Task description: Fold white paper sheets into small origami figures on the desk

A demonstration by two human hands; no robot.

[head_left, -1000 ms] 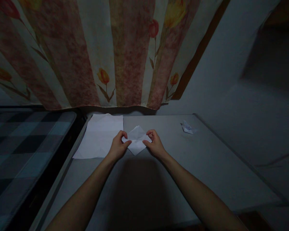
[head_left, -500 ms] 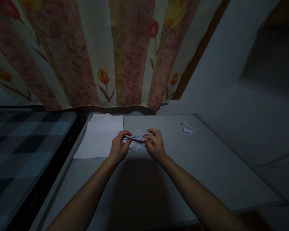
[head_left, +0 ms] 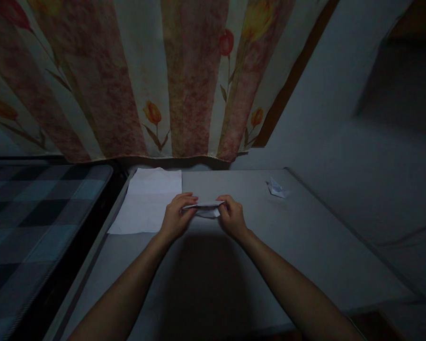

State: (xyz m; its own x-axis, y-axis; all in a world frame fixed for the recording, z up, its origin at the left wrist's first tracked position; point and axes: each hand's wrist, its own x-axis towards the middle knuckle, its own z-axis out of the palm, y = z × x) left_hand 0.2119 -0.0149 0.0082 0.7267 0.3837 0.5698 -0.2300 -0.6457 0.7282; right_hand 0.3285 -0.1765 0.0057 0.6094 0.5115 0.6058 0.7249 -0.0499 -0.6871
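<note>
A folded piece of white paper (head_left: pixel 208 212) is held above the table between my two hands, its layered edge turned toward me. My left hand (head_left: pixel 178 213) pinches its left end, thumb below and fingers on top. At the right end, my right hand (head_left: pixel 231 213) grips it between thumb and fingers. Part of the paper is hidden behind the fingers. Just left of my left hand lies a flat white sheet of paper (head_left: pixel 145 201) with faint creases. A small folded paper boat (head_left: pixel 277 188) rests on the table's far right.
The pale table (head_left: pixel 305 251) stands against the wall, with a raised rim on its right side. A checked mattress (head_left: pixel 39 227) lies to the left, past a dark gap. Behind the table hangs a tulip-patterned curtain (head_left: pixel 191 85).
The folded paper has been turned and flattened between my hands: its upper peak and lower point no longer show. My right hand has shifted slightly; the sheet and boat have stayed put.
</note>
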